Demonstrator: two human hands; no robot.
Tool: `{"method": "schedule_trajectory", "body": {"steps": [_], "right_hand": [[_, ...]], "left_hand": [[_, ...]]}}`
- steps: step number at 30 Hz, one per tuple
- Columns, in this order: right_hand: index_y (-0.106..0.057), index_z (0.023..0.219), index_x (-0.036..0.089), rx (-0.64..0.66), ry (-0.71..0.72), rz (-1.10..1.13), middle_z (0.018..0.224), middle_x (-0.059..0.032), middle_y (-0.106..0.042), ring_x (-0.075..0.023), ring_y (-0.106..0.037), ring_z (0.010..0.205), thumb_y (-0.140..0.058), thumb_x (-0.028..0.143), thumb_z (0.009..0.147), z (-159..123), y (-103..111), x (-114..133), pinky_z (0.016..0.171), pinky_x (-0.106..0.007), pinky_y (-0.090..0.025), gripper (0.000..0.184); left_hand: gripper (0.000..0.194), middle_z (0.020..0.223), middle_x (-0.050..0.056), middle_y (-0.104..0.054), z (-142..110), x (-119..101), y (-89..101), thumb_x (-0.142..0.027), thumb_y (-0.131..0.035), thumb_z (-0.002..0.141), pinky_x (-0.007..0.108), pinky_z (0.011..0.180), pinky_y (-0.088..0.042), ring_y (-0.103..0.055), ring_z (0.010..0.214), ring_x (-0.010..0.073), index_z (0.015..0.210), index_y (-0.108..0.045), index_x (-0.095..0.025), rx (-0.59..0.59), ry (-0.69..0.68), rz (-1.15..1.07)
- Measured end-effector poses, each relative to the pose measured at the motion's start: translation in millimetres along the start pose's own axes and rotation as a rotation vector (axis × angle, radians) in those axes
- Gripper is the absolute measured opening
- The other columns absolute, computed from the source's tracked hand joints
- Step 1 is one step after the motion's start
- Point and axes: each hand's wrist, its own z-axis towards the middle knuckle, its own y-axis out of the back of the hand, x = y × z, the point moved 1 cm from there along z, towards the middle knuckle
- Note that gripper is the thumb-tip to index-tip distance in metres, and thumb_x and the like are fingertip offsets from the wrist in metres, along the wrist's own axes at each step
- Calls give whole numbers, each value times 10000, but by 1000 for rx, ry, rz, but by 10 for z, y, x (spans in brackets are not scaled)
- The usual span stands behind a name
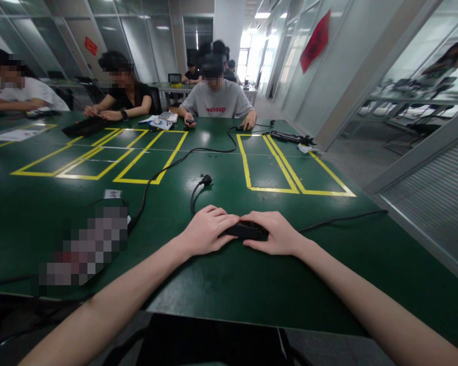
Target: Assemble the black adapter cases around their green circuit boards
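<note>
A black power adapter (248, 231) lies low over the green table (198, 284), close in front of me. Around its left end wrap the fingers of my left hand (209, 229), with the thumb side toward the middle. My right hand (273, 233) grips the other end, fingers over the top and thumb on the near side. From behind my left hand a black cord (193, 199) curves up to a plug (206, 180) with its prongs pointing right. A second thin cable (343, 219) runs from my right hand toward the right table edge.
Left of me lies a pixelated long item (87, 244) with a cable and a small label (112, 194). Yellow tape rectangles (273, 190) mark the tabletop. A long cable (175, 160) crosses toward a person (219, 96) opposite. A folded black tripod-like object (292, 138) rests far right.
</note>
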Motion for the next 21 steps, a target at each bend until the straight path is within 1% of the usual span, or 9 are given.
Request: {"method": "schedule_trajectory", "body": {"steps": [2, 4, 6, 8, 11, 13, 16, 18, 21], "right_hand": [[-605, 1199, 220, -4, -115, 223, 996, -63, -742, -196, -699, 787, -714, 403, 883, -8, 39, 3, 695, -310, -553, 381], [-586, 1166, 222, 24, -223, 432, 1004, -54, -723, -158, -677, 694, -691, 402, 902, -24, 65, 15, 622, -284, -549, 337], [-583, 1105, 215, 78, -288, 547, 942, -29, -693, -131, -644, 611, -696, 426, 899, -40, 71, 34, 554, -262, -528, 316], [-587, 1032, 210, 86, -291, 523, 855, 0, -656, -134, -629, 617, -741, 439, 862, -48, 62, 51, 554, -257, -514, 324], [-600, 919, 211, 27, -244, 379, 782, 14, -627, -145, -585, 665, -765, 436, 842, -37, 26, 56, 604, -268, -488, 290], [-601, 871, 213, -16, -254, 362, 747, 20, -608, -138, -538, 640, -751, 446, 847, -20, -2, 28, 582, -262, -450, 278], [-589, 836, 220, -140, -343, 436, 685, 34, -577, -120, -474, 561, -754, 485, 821, 3, -4, -90, 513, -244, -386, 313], [-574, 838, 227, -278, -436, 489, 690, 29, -611, -104, -431, 494, -767, 531, 787, 7, 44, -222, 455, -235, -343, 364], [-531, 839, 244, -535, -593, 507, 751, 2, -698, -85, -376, 402, -793, 612, 712, -22, 190, -479, 370, -233, -282, 470]], "left_hand": [[348, 1276, 119, -737, 9, -7, 24, -375, -484, 1055, 427, 984, -509, -685, 1087, 253, 1304, -639, -187, -23, -38, 37], [350, 1323, 118, -720, 13, -20, 38, -352, -479, 1058, 437, 1003, -499, -680, 1113, 259, 1331, -625, -189, -42, -74, 75], [351, 1343, 113, -712, 11, -26, 38, -337, -494, 1055, 436, 1012, -494, -679, 1129, 262, 1349, -614, -190, -54, -98, 97], [346, 1344, 110, -712, 3, -20, 25, -335, -505, 1054, 436, 1018, -493, -679, 1144, 263, 1351, -612, -192, -54, -105, 98], [358, 1338, 116, -714, -1, -1, 5, -342, -517, 1053, 433, 1005, -512, -681, 1155, 264, 1365, -598, -187, -58, -100, 71], [411, 1380, 127, -685, 8, 2, 7, -314, -527, 1046, 428, 1017, -520, -665, 1207, 261, 1436, -541, -185, -78, -84, 43], [519, 1513, 156, -572, 27, -19, 29, -241, -540, 1023, 486, 1151, -439, -554, 1382, 277, 1530, -445, -188, -142, -65, 39], [512, 1540, 155, -543, 30, -35, 30, -220, -539, 1014, 523, 1209, -372, -503, 1434, 287, 1520, -467, -189, -169, -70, 36], [367, 1382, 108, -683, 16, -37, -22, -250, -531, 1023, 454, 1140, -457, -616, 1299, 248, 1377, -613, -195, -94, -88, -59]]}}
